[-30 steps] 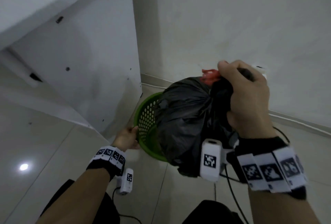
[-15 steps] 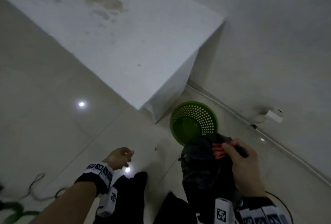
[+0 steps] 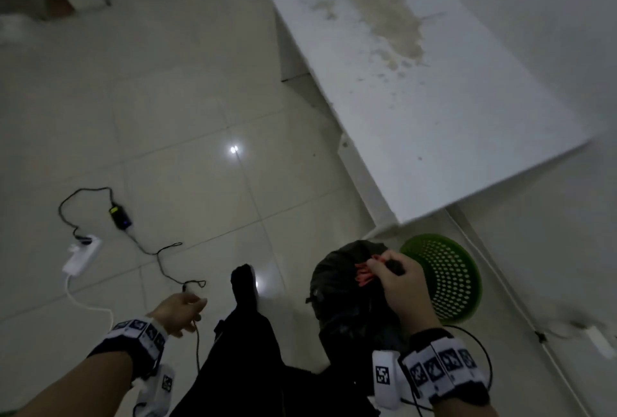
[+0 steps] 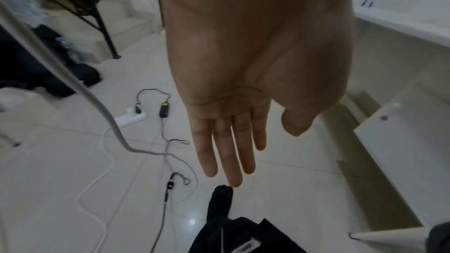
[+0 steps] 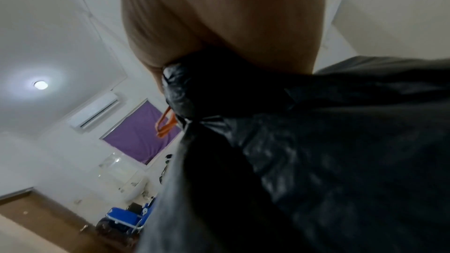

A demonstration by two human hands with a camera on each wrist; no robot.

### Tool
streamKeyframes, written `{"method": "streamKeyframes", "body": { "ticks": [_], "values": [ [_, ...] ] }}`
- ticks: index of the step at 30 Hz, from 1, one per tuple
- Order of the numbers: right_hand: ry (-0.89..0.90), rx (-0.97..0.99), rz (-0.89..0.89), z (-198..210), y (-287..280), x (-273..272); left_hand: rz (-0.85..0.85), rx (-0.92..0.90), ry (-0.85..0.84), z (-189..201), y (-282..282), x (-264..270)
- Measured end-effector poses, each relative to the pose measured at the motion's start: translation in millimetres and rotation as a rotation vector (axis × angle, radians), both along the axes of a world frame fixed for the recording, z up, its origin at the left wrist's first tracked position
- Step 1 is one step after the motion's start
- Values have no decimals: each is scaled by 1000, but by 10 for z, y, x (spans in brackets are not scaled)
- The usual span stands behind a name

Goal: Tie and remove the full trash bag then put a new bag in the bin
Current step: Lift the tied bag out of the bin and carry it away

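The full black trash bag (image 3: 340,286) hangs from my right hand (image 3: 397,286), which grips its gathered neck beside the red drawstring (image 3: 364,274). In the right wrist view the knotted neck of the bag (image 5: 185,91) sits under my palm, and the orange-red drawstring (image 5: 165,124) dangles past it. The green perforated bin (image 3: 447,276) stands on the floor to the right of the bag, with no liner in it. My left hand (image 3: 182,311) hovers over the floor at lower left, holding nothing; its fingers (image 4: 228,153) are straight in the left wrist view.
A white table (image 3: 434,89) with a stained top juts over the bin. A white power strip (image 3: 81,254), a black adapter (image 3: 121,216) and loose cables (image 3: 167,266) lie on the tiled floor at left. My dark-clad leg (image 3: 247,316) stands between my hands.
The bag has come up out of the bin and swung left in my right hand. My left hand let go of the bin's rim and moved away. The view has risen and turned left.
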State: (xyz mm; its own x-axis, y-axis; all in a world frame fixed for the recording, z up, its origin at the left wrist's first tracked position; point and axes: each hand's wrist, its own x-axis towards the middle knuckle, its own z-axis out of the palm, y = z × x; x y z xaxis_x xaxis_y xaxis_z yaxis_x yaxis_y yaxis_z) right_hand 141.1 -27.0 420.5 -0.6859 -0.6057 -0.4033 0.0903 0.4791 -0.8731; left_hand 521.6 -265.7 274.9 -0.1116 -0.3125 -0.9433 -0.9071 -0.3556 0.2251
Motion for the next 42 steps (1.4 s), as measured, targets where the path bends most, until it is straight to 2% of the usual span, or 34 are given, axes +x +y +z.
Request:
{"method": "streamKeyframes", "body": {
  "ticks": [3, 5, 9, 13, 17, 23, 26, 29, 35, 42],
  "values": [
    [-30, 9, 53, -1, -622, 83, 98, 89, -79, -62, -243, 390],
    [-29, 30, 61, 1, -1086, 125, 117, 67, -104, -50, -541, 469],
    [16, 36, 87, 47, -2086, 163, 46, -95, -1, 61, -1410, 453],
    [31, 2, 111, 72, -3020, 149, 154, -189, 90, 188, -2210, 372],
    [56, -5, 163, 52, -3973, 51, 273, -154, 109, 138, -2830, 301],
    [-7, -86, 235, -106, -5507, -264, 386, -55, -8, -27, -3677, 263],
    [-8, -54, 339, -93, -6270, -441, 463, -11, -59, 90, -4123, 199],
    [-29, -32, 423, -61, -7030, -614, 516, -55, -34, 161, -4693, 21],
    [-44, -41, 419, 10, -8442, -989, 527, -23, 54, 153, -6069, -519],
    [-50, -75, 286, 23, -10016, -1387, 425, -130, 93, -6, -8390, -1193]
  ]
}}
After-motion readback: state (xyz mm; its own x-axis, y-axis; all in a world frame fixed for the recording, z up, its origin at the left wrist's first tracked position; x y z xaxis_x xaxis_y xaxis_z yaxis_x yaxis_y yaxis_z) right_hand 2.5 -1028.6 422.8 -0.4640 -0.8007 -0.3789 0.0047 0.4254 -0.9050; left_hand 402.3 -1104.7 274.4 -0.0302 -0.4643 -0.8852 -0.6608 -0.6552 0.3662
